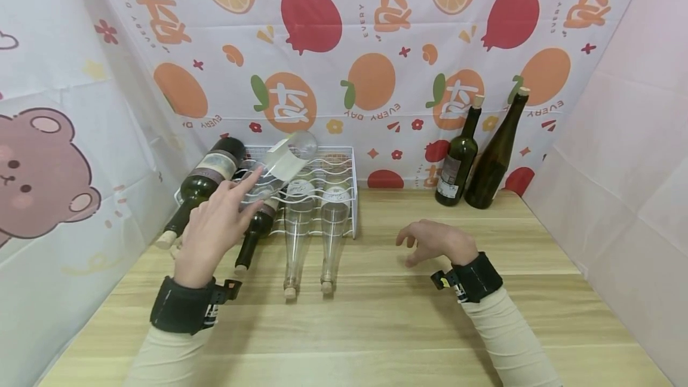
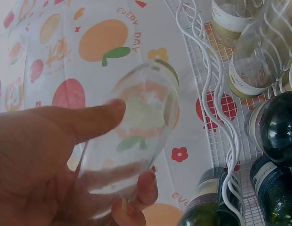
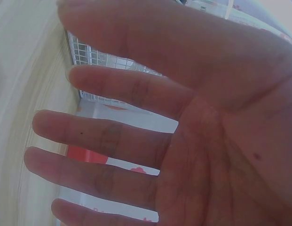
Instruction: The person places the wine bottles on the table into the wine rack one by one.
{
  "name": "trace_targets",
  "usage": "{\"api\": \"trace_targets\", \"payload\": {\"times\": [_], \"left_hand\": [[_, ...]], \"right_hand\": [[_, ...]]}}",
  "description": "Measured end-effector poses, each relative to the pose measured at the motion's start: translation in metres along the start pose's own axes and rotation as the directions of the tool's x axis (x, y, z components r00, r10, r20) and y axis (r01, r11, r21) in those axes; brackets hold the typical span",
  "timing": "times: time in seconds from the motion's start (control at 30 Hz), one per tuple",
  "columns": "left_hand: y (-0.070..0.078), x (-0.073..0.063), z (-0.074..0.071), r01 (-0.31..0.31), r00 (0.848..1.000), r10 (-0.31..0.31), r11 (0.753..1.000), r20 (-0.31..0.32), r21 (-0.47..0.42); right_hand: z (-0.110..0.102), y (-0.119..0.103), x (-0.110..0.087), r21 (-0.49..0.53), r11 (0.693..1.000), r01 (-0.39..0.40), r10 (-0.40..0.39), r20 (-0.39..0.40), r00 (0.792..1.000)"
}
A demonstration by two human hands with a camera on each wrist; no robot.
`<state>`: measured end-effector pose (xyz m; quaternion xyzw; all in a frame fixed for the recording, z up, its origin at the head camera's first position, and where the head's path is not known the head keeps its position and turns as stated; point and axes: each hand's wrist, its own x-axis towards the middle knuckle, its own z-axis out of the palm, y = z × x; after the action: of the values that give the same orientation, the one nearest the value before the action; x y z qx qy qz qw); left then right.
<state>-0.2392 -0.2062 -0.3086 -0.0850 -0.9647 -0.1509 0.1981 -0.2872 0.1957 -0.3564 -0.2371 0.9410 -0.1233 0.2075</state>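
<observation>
My left hand (image 1: 217, 223) grips a clear glass bottle (image 1: 287, 160) with a pale label, held tilted over the left part of a white wire rack (image 1: 353, 196). In the left wrist view the thumb lies along one side of the glass and fingertips curl round the other. Two clear corked bottles (image 1: 295, 237) lie in the rack with their necks towards me. Dark green bottles (image 1: 206, 178) lie at its left, partly hidden by my left hand. My right hand (image 1: 438, 240) hovers over the table with fingers spread, holding nothing.
Two dark corked bottles, a shorter one (image 1: 457, 163) and a taller one (image 1: 497, 154), stand upright at the back right of the wooden table (image 1: 387, 315). Printed fabric (image 1: 371, 22) hangs behind and at the sides.
</observation>
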Motion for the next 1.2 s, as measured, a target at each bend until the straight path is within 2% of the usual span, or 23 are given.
{"api": "trace_targets", "payload": {"times": [0.33, 0.57, 0.73, 1.0, 1.1, 1.2], "left_hand": [[-0.005, 0.002, 0.008, 0.083, 0.996, -0.084, 0.996, 0.018, 0.006], [-0.005, 0.003, 0.018, 0.095, 0.995, -0.095, 0.994, -0.005, -0.054], [-0.005, 0.003, 0.025, 0.12, 0.993, -0.12, 0.99, 0.004, -0.077], [-0.005, 0.008, 0.037, 0.178, 0.984, -0.177, 0.983, 0.013, -0.051], [-0.007, 0.008, 0.038, 0.193, 0.981, -0.192, 0.98, 0.009, -0.044], [-0.008, 0.01, 0.038, 0.204, 0.979, -0.203, 0.979, 0.032, -0.029]], "right_hand": [[0.002, 0.0, 0.001, -0.005, 1.0, -0.005, 0.005, -0.002, 1.0], [0.002, 0.001, 0.002, -0.009, 1.0, -0.016, 0.016, -0.008, 1.0], [0.002, 0.001, 0.001, -0.019, 1.0, -0.016, 0.016, -0.012, 1.0], [0.001, 0.002, 0.002, -0.015, 1.0, -0.02, 0.019, -0.014, 1.0], [0.001, 0.002, 0.002, -0.012, 1.0, -0.021, 0.021, -0.012, 1.0], [0.0, 0.001, 0.002, -0.009, 1.0, -0.022, 0.022, -0.01, 1.0]]}}
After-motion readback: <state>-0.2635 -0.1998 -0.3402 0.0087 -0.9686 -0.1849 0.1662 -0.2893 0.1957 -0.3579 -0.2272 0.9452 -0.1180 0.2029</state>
